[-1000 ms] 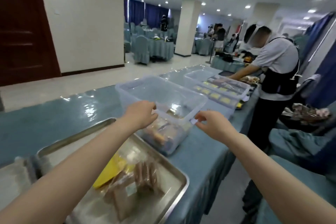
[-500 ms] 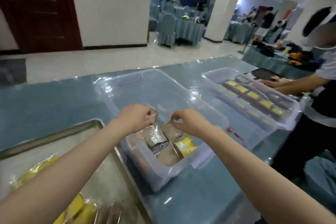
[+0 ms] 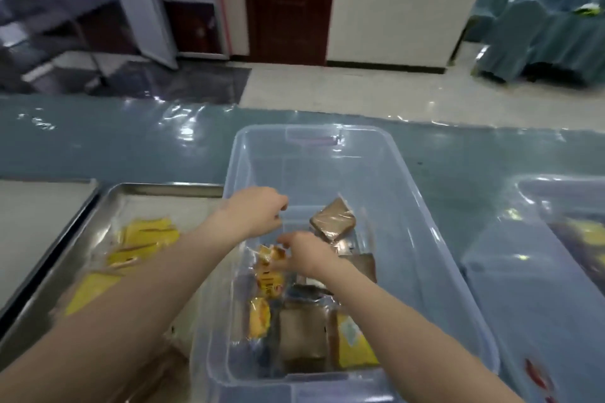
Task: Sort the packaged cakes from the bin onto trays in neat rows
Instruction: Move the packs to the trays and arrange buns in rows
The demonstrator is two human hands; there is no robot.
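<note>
While left hand [image 3: 258,216] hangs over bin [image 3: 397,173], right hand [image 3: 307,258] touches yellow cake [image 3: 269,278]; fingers [image 3: 281,207] curled, hold unclear.

1 head-worn camera looks steeply down, close over the clear bin [image 3: 397,206] and tray [image 3: 157,187].

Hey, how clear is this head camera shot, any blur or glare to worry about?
Head view: motion blur smears the door and chairs and softens the left hand and right hand; head view too, glare streaks the glossy table; cakes in the clear bin show colour, but label text is unreadable.
</note>
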